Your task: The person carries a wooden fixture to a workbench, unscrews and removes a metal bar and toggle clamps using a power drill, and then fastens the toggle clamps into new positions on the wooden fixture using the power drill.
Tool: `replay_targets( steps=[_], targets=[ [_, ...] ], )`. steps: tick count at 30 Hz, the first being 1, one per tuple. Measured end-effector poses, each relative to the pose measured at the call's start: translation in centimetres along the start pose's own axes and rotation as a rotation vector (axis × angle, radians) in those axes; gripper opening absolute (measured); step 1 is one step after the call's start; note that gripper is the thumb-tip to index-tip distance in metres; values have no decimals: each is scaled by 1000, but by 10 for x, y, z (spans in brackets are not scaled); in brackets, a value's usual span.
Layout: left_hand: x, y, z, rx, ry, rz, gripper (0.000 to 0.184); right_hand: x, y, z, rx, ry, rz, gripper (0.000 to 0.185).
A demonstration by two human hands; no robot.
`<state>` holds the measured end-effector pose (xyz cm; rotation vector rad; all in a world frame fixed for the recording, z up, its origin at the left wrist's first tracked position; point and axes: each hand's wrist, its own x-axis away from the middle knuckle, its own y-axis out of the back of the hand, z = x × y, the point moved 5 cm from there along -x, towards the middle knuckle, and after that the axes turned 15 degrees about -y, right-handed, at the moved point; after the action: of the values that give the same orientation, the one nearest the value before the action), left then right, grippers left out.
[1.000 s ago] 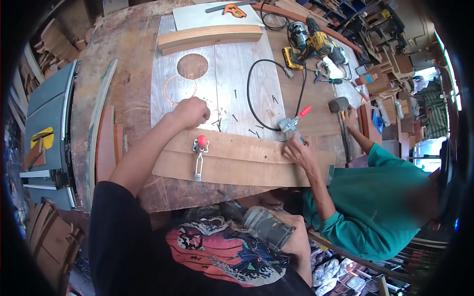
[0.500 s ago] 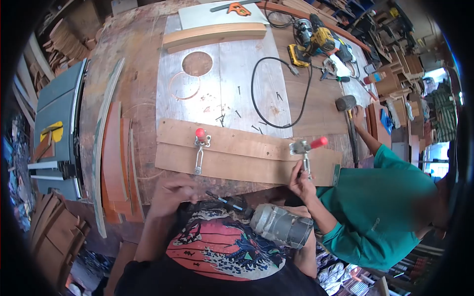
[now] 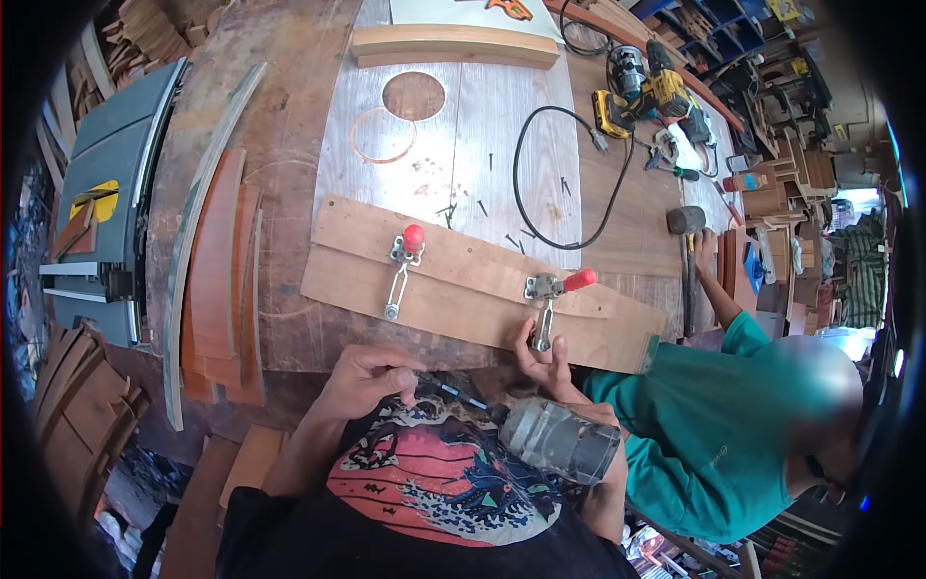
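Head view: our left hand (image 3: pixel 368 381) has drawn back from the loose dark screws (image 3: pixel 482 207).
Its fingers are gathered, contents unclear, near the bit; our right hand (image 3: pixel 606 418), mostly hidden, grips the dark grey cylindrical power drill (image 3: pixel 561 441) before our chest, long axis slanting, bit up-left. Green-shirt (image 3: pixel 694 444) lettering: unreadably small.

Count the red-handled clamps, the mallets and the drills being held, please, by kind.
Red-handled clamps: 2, one and another
Mallet: 1
Held drill: 1
Total: 4
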<state>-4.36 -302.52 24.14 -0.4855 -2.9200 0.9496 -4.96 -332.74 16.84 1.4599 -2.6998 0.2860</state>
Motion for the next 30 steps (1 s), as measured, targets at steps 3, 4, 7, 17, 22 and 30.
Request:
replay_targets(
  steps=[3, 4, 7, 17, 22, 30],
  targets=[
    [-1, -1, 3, -25, 10, 22, 18, 4, -5, 10, 96, 75, -103, 47],
    [-3, 0, 4, -34, 10, 29, 18, 5, -9, 12, 26, 56, -120, 49],
    [-8, -1, 4, -90, -16, 59, 16, 8, -12, 14, -137, 35, -178, 50],
    [-26, -23, 86, 1105, 167, -399, 22, -17, -37, -162, -2247, -472, 591, 54],
    [-57, -12, 103, 971, 197, -640, 28, -42, -37, -187, -2322, -790, 705, 49],
    [-69, -14, 114, 857, 129, -746, 41, -87, -55, -194, -2349, -698, 833, 32]
  ],
)
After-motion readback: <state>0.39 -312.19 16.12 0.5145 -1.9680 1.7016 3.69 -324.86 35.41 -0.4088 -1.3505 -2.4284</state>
